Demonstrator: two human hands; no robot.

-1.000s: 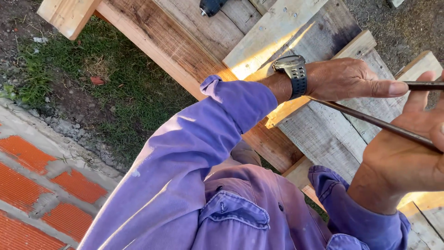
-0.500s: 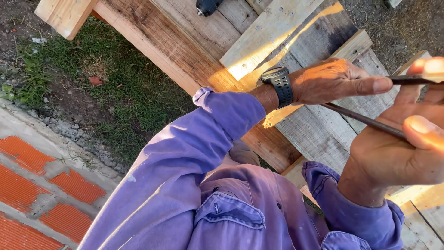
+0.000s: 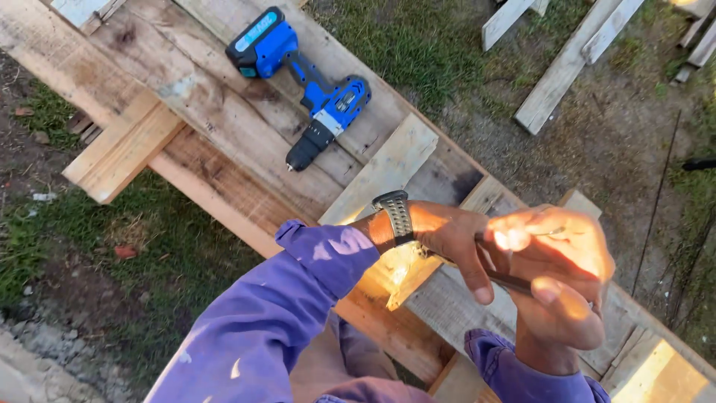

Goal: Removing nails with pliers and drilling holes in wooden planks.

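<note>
Blue and black cordless drill (image 3: 302,86) lies on its side on the weathered wooden pallet (image 3: 224,142), upper left, chuck pointing down-right, a pale oblong label on its battery end at the top left; well apart from both hands. Left hand (image 3: 447,239), black wristwatch (image 3: 395,216) on the wrist, purple sleeve (image 3: 283,321) behind it, fingers curled down over a thin dark metal rod (image 3: 507,282). Right hand (image 3: 559,280) sits just right of it, touching it, fist clenched around the same rod, thumb pressed on top; strong sunlight washes out the knuckles. Only a short dark stretch of the rod shows between the two hands, running slantwise from left hand down toward the right thumb; its ends are hidden inside the grips. Both hands hover over the pallet's lower right boards. Loose planks (image 3: 567,67) lie on grass and dirt at upper right. A pale offcut board (image 3: 123,153) pokes out from under the pallet at left.
</note>
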